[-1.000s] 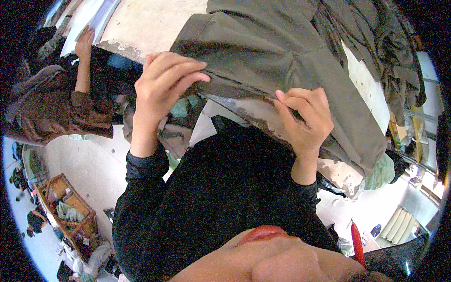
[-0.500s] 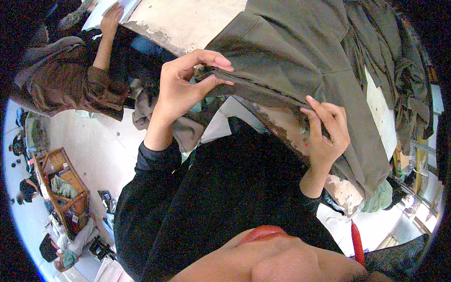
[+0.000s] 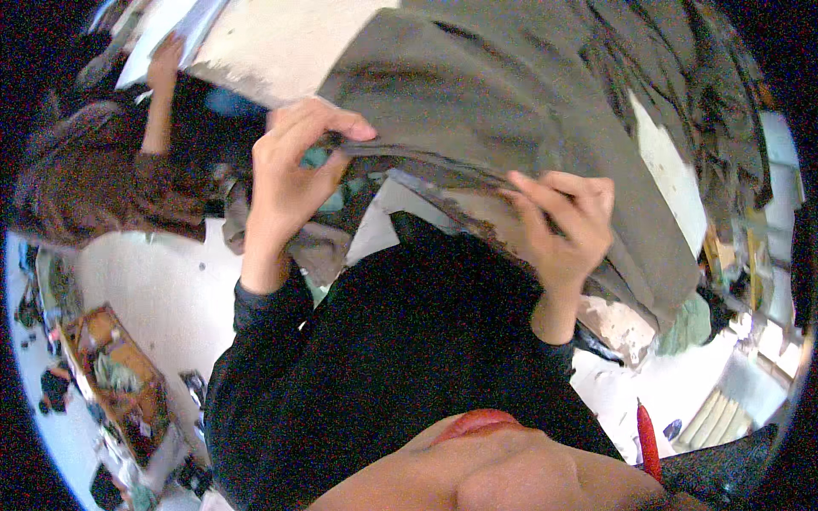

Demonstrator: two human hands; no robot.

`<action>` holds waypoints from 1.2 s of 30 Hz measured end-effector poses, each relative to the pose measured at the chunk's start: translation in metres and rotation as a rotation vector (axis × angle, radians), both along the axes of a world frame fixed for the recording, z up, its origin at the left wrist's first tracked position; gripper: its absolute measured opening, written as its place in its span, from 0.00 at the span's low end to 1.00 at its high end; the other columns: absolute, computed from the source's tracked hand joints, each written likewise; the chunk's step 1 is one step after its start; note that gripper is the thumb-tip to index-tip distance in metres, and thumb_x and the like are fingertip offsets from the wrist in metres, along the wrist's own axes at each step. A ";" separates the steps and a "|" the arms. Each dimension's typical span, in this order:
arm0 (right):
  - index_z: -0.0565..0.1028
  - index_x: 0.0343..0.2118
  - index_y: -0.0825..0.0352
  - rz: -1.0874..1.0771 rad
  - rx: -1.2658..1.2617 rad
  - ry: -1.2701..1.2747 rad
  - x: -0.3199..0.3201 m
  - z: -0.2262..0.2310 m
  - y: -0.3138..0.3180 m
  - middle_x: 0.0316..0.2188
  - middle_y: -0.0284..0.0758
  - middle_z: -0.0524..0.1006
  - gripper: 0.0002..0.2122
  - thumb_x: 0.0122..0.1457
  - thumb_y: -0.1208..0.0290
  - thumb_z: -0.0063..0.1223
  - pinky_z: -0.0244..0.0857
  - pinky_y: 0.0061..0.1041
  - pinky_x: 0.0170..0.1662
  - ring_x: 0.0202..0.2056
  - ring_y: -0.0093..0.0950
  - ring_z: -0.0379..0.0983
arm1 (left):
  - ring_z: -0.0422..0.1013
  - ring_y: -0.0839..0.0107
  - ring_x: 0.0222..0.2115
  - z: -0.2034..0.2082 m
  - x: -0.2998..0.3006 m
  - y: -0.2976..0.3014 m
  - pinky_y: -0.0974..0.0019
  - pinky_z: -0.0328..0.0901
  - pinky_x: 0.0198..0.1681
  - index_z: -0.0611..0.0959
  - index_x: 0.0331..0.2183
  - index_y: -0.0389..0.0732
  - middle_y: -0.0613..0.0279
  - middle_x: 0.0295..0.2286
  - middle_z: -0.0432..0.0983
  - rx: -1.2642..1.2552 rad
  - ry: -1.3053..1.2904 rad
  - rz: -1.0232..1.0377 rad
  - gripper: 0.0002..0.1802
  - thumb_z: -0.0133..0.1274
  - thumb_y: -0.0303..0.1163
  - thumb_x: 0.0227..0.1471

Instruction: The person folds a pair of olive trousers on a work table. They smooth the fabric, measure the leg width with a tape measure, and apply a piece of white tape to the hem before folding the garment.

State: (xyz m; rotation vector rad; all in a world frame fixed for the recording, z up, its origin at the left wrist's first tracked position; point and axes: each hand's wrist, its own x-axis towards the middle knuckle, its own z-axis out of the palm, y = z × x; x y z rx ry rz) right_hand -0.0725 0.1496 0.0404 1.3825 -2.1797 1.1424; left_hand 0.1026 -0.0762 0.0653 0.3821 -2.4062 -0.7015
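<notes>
A large dark olive-grey garment or length of cloth is spread over the table in front of me, its near edge lifted. My left hand pinches that edge between thumb and fingers at its left end. Farther right along the same edge, my right hand grips it between thumb and fingertips. Between my hands the edge runs as a narrow, slightly sagging fold. Motion blur hides the detail of the seam.
The table has a pale top with worn patches. At my left a person in a brown top rests a hand by white sheets. A wooden bin with cloth stands lower left. Bunched dark fabric lies at the right.
Both hands and the held edge have moved left in view, the right hand slightly downward; the surroundings have shifted too. The cloth now looks blurred. Both hands keep their hold.
</notes>
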 end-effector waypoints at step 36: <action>0.70 0.58 0.59 -1.185 0.363 -0.098 -0.007 -0.052 0.212 0.61 0.43 0.65 0.24 0.65 0.49 0.45 0.47 0.52 0.61 0.62 0.41 0.58 | 0.41 0.56 0.68 -0.052 -0.108 -0.014 0.37 0.33 0.66 0.60 0.66 0.61 0.70 0.68 0.46 -0.441 -0.684 0.058 0.39 0.49 0.55 0.57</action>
